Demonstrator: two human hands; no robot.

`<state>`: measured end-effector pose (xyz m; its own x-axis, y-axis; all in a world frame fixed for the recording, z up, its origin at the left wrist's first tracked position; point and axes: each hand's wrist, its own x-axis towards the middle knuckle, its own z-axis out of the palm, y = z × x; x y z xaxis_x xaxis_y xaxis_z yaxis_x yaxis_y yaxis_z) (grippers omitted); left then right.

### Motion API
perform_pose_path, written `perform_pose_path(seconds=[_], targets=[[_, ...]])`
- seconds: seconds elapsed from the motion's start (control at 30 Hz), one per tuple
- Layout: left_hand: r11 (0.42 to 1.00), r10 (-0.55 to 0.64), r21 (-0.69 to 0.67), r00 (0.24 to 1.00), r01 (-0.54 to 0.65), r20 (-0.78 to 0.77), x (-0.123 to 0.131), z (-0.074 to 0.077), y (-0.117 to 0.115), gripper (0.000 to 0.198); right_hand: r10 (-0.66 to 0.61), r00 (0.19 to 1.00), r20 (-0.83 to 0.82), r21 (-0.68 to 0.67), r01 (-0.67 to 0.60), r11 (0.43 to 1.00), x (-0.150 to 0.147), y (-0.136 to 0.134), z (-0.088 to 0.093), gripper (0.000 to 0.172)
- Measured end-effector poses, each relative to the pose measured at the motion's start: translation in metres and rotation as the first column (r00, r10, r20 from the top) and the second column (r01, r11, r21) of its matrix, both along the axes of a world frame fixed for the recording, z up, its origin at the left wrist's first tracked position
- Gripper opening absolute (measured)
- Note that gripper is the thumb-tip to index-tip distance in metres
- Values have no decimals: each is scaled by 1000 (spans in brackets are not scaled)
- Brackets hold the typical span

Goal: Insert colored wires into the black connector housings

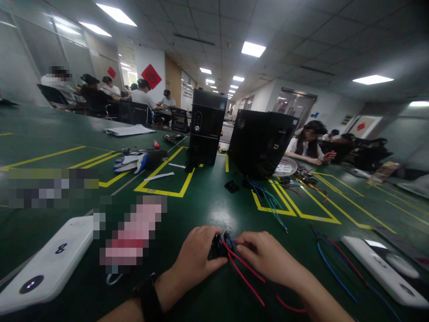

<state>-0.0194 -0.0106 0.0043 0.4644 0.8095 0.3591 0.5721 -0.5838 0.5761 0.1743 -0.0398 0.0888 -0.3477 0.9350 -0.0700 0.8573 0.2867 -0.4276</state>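
My left hand (pixel 201 250) is closed round a small black plastic part (pixel 216 247) whose exact kind I cannot make out. Red wires (pixel 246 264) run from the part toward me, over the green tabletop. Close against its right side, my right hand (pixel 259 250) pinches a blue wire (pixel 233 240) with thumb and fingertips. The wire's end at the part is too small to see clearly. More loose blue and red wires (pixel 335 268) lie to the right of my right forearm.
Two black computer-like cases (pixel 204 129) stand ahead, with blue and green wires (pixel 268 197) and another black part (pixel 231 186) before them. White devices (pixel 50 264) lie at left and right. Gloves (pixel 130 163) and a basket (pixel 286 166) are farther back. A person (pixel 310 143) sits at right.
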Motion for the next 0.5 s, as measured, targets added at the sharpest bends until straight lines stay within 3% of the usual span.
perform_pose_path(seconds=[0.1, 0.2, 0.37, 0.5], targets=[[997, 25, -74, 1000, -26, -3, 1, 4, 4, 68, -24, 1000, 2, -15, 24, 1000, -1, 3, -2, 17], [992, -67, -111, 994, 57, -89, 0, 13, 12, 48, -49, 999, -23, -21, 48, 999, -2, 4, -6, 14], [971, -172, -198, 967, 134, -187, -4, 24, 29, 51, -62, 984, -165, -29, 58, 998, -1, 4, -20, 14], [960, -191, -251, 947, 125, -259, -4, 27, 38, 55, -80, 944, -321, -70, 60, 996, 1, 5, -31, 15]])
